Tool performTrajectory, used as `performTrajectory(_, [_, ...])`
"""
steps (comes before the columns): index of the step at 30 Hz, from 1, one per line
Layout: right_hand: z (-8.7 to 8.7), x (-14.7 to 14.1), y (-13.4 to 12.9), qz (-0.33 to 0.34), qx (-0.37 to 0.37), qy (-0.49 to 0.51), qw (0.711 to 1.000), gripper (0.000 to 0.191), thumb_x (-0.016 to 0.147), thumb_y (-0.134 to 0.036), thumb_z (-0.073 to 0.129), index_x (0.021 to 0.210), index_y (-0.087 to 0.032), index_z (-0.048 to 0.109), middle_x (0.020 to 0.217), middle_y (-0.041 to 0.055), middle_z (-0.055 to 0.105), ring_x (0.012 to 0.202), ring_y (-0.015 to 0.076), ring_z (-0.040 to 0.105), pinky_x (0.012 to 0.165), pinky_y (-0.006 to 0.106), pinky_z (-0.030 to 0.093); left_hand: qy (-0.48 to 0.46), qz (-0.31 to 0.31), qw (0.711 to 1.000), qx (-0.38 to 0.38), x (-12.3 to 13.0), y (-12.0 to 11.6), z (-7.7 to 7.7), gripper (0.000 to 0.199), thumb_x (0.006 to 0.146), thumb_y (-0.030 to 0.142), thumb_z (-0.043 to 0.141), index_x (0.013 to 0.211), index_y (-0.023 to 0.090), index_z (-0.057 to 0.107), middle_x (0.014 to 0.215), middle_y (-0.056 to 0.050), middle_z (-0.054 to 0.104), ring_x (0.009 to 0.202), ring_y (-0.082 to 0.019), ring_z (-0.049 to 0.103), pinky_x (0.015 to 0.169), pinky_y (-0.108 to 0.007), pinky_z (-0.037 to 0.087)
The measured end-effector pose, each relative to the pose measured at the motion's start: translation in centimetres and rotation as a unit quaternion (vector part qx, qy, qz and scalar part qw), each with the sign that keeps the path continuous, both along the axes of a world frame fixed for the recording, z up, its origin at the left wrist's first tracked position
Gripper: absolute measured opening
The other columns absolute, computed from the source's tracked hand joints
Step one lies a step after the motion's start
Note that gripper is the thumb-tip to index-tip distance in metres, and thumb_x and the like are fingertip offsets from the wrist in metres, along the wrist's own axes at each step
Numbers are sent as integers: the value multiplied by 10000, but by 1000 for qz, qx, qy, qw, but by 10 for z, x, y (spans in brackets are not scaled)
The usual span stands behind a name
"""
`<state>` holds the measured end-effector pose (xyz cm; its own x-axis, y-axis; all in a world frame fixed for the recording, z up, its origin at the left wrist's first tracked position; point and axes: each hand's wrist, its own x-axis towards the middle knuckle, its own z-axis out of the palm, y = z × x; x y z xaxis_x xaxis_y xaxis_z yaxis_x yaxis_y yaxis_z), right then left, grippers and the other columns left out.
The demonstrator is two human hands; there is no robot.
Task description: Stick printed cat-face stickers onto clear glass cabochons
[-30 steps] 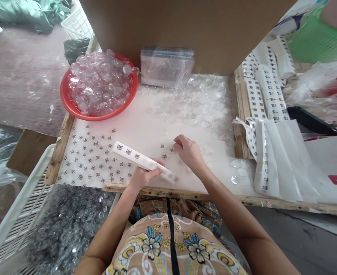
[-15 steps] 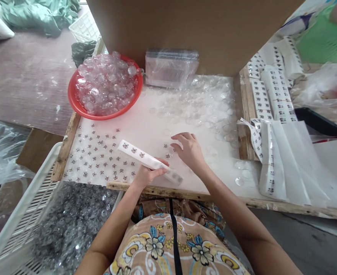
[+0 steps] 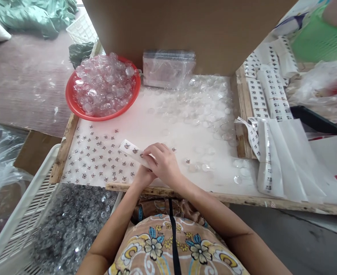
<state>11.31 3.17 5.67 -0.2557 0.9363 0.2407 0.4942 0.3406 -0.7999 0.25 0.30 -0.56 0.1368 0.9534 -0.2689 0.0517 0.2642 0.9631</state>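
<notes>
Your strip, a flat white paper length w/ small dark cat-face prints (image 3: 130, 148), sits nearer you than the red round plastic basin (image 3: 101, 117) & a bit to its R. Approx. two prints show clean; the strip tilts, its far end pointing back toward the basin side.

Your L hand (image 3: 144, 177) is clamped on the strip's near part, most fingers hidden under your R hand. Your R hand (image 3: 166, 164) crosses over, thumb & index tips bent close tog. at a print; can't tell if they pinch it. That hand blocks the rest of the strip.

Basin's heaped w/ clear glossy plastic domes (image 3: 105, 84). Nearer you than basin: rows of clear discs w/ cat-face prints (image 3: 96, 167). Two loose printed pieces (image 3: 188, 161) lie R of your R hand. R of basin: scattered clear plain discs (image 3: 205, 103) & a clear plastic-wrapped pack (image 3: 168, 68), brown cardboard panel (image 3: 168, 30) behind. Far R of basin: banded white print strips (image 3: 274, 95), plus translucent white sheets (image 3: 289, 149).
</notes>
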Motion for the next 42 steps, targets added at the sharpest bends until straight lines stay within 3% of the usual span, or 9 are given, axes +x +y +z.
performTrajectory(4, [3, 24, 11, -14, 19, 93, 995, 91, 885, -222, 574, 803, -218, 612, 922, 57, 644, 901, 189, 586, 789, 343, 485, -21, -9, 998, -51, 0, 0, 7, 345, 642, 279, 799, 927, 155, 651, 873, -60, 678, 897, -273, 642, 753, -343, 528])
performTrajectory(7, [-6, 64, 34, -103, -84, 125, 983, 91, 833, -283, 623, 787, -208, 599, 786, 18, 624, 719, 152, 568, 649, 290, 466, -42, -47, 995, -78, 0, -1, 11, 291, 676, 340, 789, 893, 162, 711, 881, -65, 724, 882, -261, 663, 801, -347, 524])
performTrajectory(10, [-25, 102, 53, -175, -193, 56, 964, 141, 777, -323, 647, 734, -200, 594, 647, -19, 573, 583, 121, 480, 572, 271, 395, -44, -55, 995, -68, 1, -1, 13, 278, 674, 330, 793, 897, 175, 738, 908, -63, 745, 909, -256, 667, 837, -334, 513])
performTrajectory(14, [-43, 119, 58, -163, -255, -29, 953, 113, 745, -298, 626, 696, -202, 590, 613, -34, 543, 567, 115, 448, 561, 268, 355, -52, -54, 995, -67, 1, 1, 13, 278, 676, 320, 791, 908, 175, 745, 887, -56, 747, 863, -238, 667, 782, -307, 516])
performTrajectory(24, [-54, 103, 52, -157, -175, -148, 961, 17, 760, -197, 571, 769, -197, 586, 845, 49, 609, 691, 156, 549, 673, 295, 406, -34, -56, 996, -63, 0, 0, 12, 268, 684, 343, 782, 900, 187, 747, 866, -39, 733, 836, -223, 651, 758, -298, 501])
performTrajectory(28, [-55, 108, 47, -165, -187, -142, 958, 286, 758, -178, 597, 1039, -206, 557, 844, 39, 639, 720, 193, 585, 684, 326, 428, -32, -55, 996, -68, 0, -1, 13, 286, 673, 359, 786, 896, 185, 746, 862, -45, 736, 835, -228, 654, 753, -302, 504])
performTrajectory(32, [-34, 91, 41, -153, -117, -125, 973, 227, 819, -177, 559, 1045, -201, 566, 994, 99, 654, 819, 223, 606, 722, 363, 448, -39, -61, 994, -76, 1, -1, 14, 297, 668, 359, 790, 897, 178, 741, 900, -61, 742, 883, -241, 663, 804, -320, 512])
performTrajectory(37, [9, 25, 32, -5, -109, 34, 994, 173, 861, -265, 615, 1024, -210, 604, 1027, 62, 657, 843, 169, 621, 727, 305, 479, -10, -34, 996, -79, 2, -1, 12, 409, 630, 321, 805, 986, 155, 690, 939, -75, 733, 950, -287, 655, 787, -359, 525])
performTrajectory(42, [19, -18, 29, 28, -100, 39, 994, 20, 874, -203, 619, 887, -198, 604, 877, 23, 653, 776, 138, 600, 703, 272, 455, 83, 1, 995, -48, 1, 0, 8, 395, 587, 173, 777, 961, 140, 655, 889, -83, 720, 1018, -327, 621, 804, -378, 526])
